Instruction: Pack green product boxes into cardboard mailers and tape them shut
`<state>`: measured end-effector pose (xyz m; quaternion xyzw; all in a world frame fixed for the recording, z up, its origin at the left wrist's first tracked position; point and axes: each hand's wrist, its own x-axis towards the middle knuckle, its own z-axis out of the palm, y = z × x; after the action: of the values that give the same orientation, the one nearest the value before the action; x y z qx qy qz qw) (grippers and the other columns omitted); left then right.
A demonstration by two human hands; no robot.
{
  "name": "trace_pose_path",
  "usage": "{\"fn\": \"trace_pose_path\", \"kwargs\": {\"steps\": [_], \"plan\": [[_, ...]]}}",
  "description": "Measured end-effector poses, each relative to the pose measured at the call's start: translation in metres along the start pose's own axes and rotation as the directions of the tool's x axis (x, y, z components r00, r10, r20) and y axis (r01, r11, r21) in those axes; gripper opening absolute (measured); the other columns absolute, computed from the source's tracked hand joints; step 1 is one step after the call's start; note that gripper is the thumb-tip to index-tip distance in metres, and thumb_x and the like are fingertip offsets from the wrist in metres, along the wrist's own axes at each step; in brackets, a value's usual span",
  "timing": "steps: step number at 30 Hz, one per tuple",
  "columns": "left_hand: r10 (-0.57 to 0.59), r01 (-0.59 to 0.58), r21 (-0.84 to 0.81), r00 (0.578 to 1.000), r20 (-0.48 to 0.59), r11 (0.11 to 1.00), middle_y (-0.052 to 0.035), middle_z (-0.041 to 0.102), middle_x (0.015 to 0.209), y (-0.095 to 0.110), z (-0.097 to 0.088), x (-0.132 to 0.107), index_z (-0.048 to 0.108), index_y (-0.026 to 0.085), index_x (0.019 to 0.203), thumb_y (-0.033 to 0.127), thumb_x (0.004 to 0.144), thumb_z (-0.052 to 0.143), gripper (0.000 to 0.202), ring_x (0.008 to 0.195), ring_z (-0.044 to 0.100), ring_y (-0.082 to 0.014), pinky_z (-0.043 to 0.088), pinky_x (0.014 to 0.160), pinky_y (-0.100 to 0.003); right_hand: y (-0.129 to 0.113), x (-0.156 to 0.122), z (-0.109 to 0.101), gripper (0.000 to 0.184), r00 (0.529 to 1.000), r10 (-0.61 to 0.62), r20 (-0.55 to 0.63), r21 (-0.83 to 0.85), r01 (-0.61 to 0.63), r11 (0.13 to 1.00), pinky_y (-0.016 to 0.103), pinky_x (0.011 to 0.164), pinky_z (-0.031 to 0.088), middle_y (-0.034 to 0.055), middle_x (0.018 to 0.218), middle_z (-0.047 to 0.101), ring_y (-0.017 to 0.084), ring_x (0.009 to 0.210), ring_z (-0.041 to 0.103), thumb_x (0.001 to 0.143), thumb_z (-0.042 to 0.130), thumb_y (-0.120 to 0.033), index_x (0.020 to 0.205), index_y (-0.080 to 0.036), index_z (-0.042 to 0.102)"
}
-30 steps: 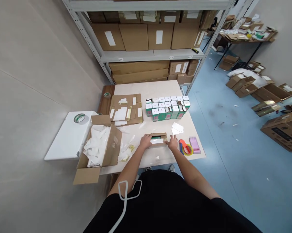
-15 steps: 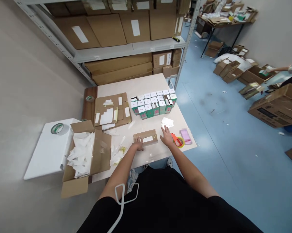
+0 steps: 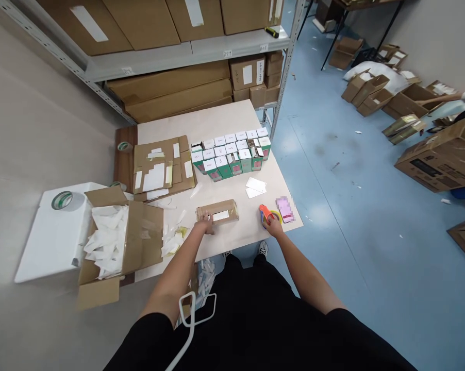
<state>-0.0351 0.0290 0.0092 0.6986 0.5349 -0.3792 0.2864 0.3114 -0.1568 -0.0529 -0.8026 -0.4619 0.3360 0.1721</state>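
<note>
A long, narrow cardboard box (image 3: pixel 232 210) with a white label lies on the table near the front edge. My left hand (image 3: pixel 206 223) is at its left end, the fingers closed on the near side of the box. To the right, my right hand (image 3: pixel 273 226) is wrapped round an orange tape dispenser (image 3: pixel 266 211) with a yellow roll, still low at the tabletop. Just right of it lies a pink, pixelated item (image 3: pixel 285 209). Several white cards (image 3: pixel 256 187) lie behind, between the box and the dispenser.
Rows of green-and-white small boxes (image 3: pixel 232 149) stand at the back of the table. Flattened cardboard (image 3: pixel 155 167) lies left of them. An open carton (image 3: pixel 134 242) with white scraps stands front left. A metal shelf (image 3: pixel 159 61) rises behind; another person's arm (image 3: pixel 445 98) shows far right.
My right hand has moved from beside the white cards down to the tape dispenser and closed round it. My left hand has stayed at the box. The view has tilted downward.
</note>
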Motion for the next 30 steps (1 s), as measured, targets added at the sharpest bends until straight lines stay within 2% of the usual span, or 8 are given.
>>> {"fn": "trace_pose_path", "kwargs": {"steps": [3,6,10,14,17,20,25,30], "plan": [[0.001,-0.002,-0.036,1.000,-0.009,0.999,-0.0254,-0.002,0.174,0.000,0.001,0.003,0.026,0.017,0.168,0.049,0.061,0.092,0.130,0.160,0.003,-0.0496,0.025,0.124,-0.066,0.004,0.001,0.014,0.062,0.994,0.039,0.099,-0.028,-0.037,0.999,0.038,0.100,0.049,0.0178,0.129,0.069,0.031,0.118,0.066,0.091,0.065,-0.050,0.141,-0.014,0.059],[0.005,-0.005,-0.032,1.000,0.008,0.999,-0.0247,-0.007,0.174,0.000,0.003,0.003,0.018,0.016,0.170,0.057,0.062,0.089,0.135,0.161,-0.003,-0.0480,0.025,0.124,-0.065,-0.006,0.011,0.020,0.072,0.979,0.146,0.142,-0.120,-0.129,0.984,0.043,0.107,0.045,0.0207,0.143,0.061,0.035,0.133,0.057,0.088,0.068,-0.052,0.147,-0.015,0.052],[-0.022,0.021,0.002,0.997,0.068,1.000,-0.0198,-0.017,0.173,0.002,0.005,0.001,0.006,0.019,0.171,0.060,0.066,0.085,0.138,0.161,-0.008,-0.0456,0.029,0.124,-0.064,-0.016,0.028,0.017,0.064,0.924,0.330,0.196,-0.218,-0.286,0.933,0.045,0.108,0.045,0.0235,0.142,0.061,0.037,0.136,0.055,0.088,0.068,-0.041,0.145,-0.013,0.054],[-0.042,0.043,-0.038,0.998,0.046,0.998,-0.0167,-0.016,0.174,0.003,0.008,-0.002,0.006,0.023,0.172,0.051,0.069,0.087,0.134,0.161,-0.010,-0.0442,0.028,0.124,-0.065,-0.013,0.032,0.013,0.054,0.907,0.375,0.190,-0.088,-0.365,0.927,0.047,0.098,0.051,0.0243,0.131,0.066,0.038,0.124,0.063,0.089,0.062,-0.030,0.140,-0.012,0.056],[-0.008,0.009,-0.095,1.000,0.004,0.995,-0.0162,-0.012,0.175,0.002,0.010,-0.005,0.011,0.025,0.171,0.048,0.068,0.088,0.131,0.161,-0.009,-0.0441,0.027,0.123,-0.067,-0.017,0.028,0.014,0.058,0.946,0.299,0.127,0.152,-0.317,0.936,0.049,0.098,0.052,0.0225,0.128,0.066,0.038,0.119,0.064,0.084,0.064,-0.031,0.138,-0.012,0.054],[0.017,-0.020,-0.115,1.000,-0.022,0.993,-0.0165,-0.011,0.175,0.001,0.013,-0.008,0.013,0.026,0.171,0.047,0.068,0.089,0.130,0.162,-0.007,-0.0436,0.029,0.122,-0.068,-0.042,0.025,0.015,0.060,0.974,0.196,0.112,0.390,-0.224,0.893,0.049,0.102,0.053,0.0176,0.130,0.064,0.035,0.119,0.064,0.080,0.068,-0.035,0.135,-0.016,0.054],[0.025,-0.039,-0.172,0.996,-0.082,0.984,-0.0183,-0.006,0.176,0.006,0.016,-0.015,0.019,0.026,0.170,0.048,0.064,0.091,0.130,0.162,-0.003,-0.0461,0.029,0.120,-0.072,-0.127,0.025,0.016,0.064,0.985,-0.077,0.153,0.719,-0.057,0.693,0.043,0.104,0.053,0.0074,0.129,0.066,0.026,0.117,0.064,0.081,0.072,-0.042,0.139,-0.025,0.051],[0.049,-0.076,-0.220,0.991,-0.123,0.972,-0.0174,-0.001,0.177,0.011,0.020,-0.027,0.023,0.027,0.170,0.042,0.068,0.088,0.122,0.162,-0.004,-0.0444,0.029,0.120,-0.071,-0.200,0.023,0.024,0.058,0.930,-0.329,0.164,0.804,0.067,0.591,0.040,0.100,0.053,0.0052,0.118,0.072,0.025,0.110,0.065,0.077,0.082,-0.051,0.124,-0.024,0.063]]}}
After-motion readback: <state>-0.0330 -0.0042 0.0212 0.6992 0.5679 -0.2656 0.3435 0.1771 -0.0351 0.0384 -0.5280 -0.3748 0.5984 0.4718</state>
